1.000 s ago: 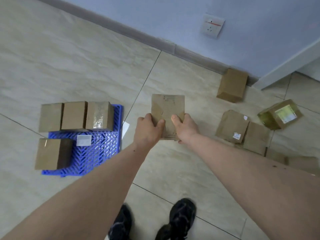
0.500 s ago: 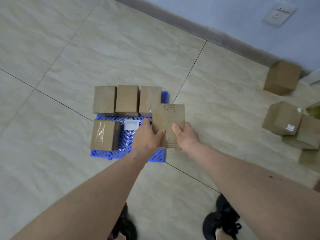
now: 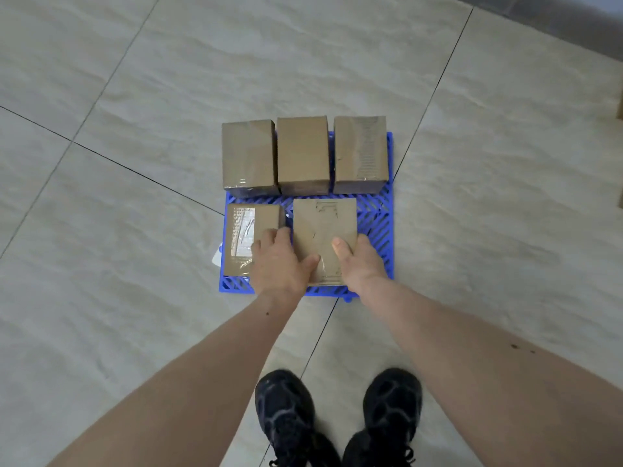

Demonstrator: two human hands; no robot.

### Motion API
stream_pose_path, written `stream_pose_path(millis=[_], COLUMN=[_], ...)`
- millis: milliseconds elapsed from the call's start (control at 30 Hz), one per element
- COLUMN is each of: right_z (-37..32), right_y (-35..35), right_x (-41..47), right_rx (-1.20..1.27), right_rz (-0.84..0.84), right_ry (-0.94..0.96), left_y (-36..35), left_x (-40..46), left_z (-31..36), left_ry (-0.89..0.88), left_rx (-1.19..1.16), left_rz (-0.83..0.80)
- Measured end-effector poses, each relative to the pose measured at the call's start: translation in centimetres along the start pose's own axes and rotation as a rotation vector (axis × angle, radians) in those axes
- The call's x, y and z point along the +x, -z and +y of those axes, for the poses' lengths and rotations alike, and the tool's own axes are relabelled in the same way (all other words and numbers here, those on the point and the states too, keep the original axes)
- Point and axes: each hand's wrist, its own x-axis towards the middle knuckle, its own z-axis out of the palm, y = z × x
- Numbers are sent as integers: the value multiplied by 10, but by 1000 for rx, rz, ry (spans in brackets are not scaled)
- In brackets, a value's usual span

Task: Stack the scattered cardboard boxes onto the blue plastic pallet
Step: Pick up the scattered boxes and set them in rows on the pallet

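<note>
Both hands hold one brown cardboard box (image 3: 323, 227) over the front middle of the blue plastic pallet (image 3: 377, 224). My left hand (image 3: 279, 264) grips its left side and my right hand (image 3: 360, 264) grips its right side, thumbs on top. Whether the box rests on the pallet or hangs just above it, I cannot tell. Three boxes stand in a row along the pallet's back: the left box (image 3: 248, 156), the middle box (image 3: 302, 153) and the right box (image 3: 360, 153). A taped box (image 3: 247, 230) sits at the front left, partly under my left hand.
Pale floor tiles surround the pallet. The pallet's front right corner (image 3: 381, 264) shows bare blue grid. My two black shoes (image 3: 337, 416) stand just in front of the pallet. A brown box edge (image 3: 619, 106) shows at the far right border, and the wall base (image 3: 556, 15) runs across the top right.
The view swung left and down, so the pallet now lies straight ahead. The held box moved from beside the pallet to over its front middle. Both hands keep their grip.
</note>
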Motion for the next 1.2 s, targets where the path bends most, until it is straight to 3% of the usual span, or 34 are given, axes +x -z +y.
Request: stream_pose_path(millis=[167,667,900,1200], right_z=[9,8,-3,-5], right_y=[-37,-61,-3,142], right_x=[30,57,17,-47], right_rx=[7,-68,-70,33], right_rz=[14,0,-17,201], right_ry=[1,-13,-80,-137], left_y=[-24,-46,-10,51], left_x=[29,47,25,-22], left_z=[-29,-44,1,143], left_ry=[-32,-22,-59,-279], left_rx=[87,113,182,88], left_rz=[82,60,38,-90])
